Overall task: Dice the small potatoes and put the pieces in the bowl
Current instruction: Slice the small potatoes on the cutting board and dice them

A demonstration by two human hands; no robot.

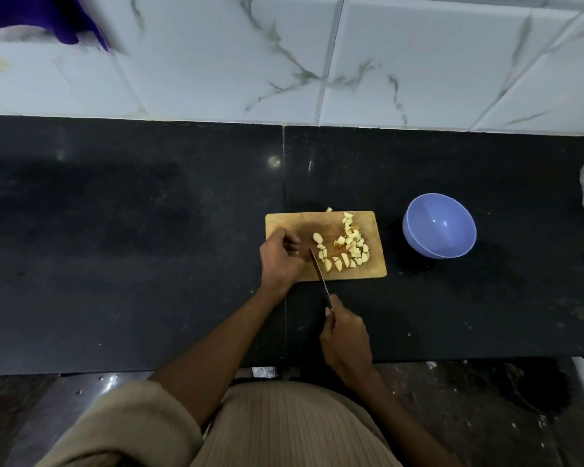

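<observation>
From the head view, our right hand (346, 335) grips the knife (320, 277), its blade over the wooden cutting board (375, 269). Our left hand (280, 259) rests loosely curled on the board's left part, holding nothing we can see. Potato pieces (349, 246) lie right of the blade; the blue bowl (439, 229) sits further right on the black counter (132, 230).

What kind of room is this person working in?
Most likely a home kitchen: a dark stone counter against a marble-look tiled wall, with a wooden cutting board of diced potato pieces and a bowl.

Home kitchen: black stone counter (132, 230), marble-look wall tiles (418, 62), wooden chopping board (378, 267), plastic bowl (439, 230).
</observation>
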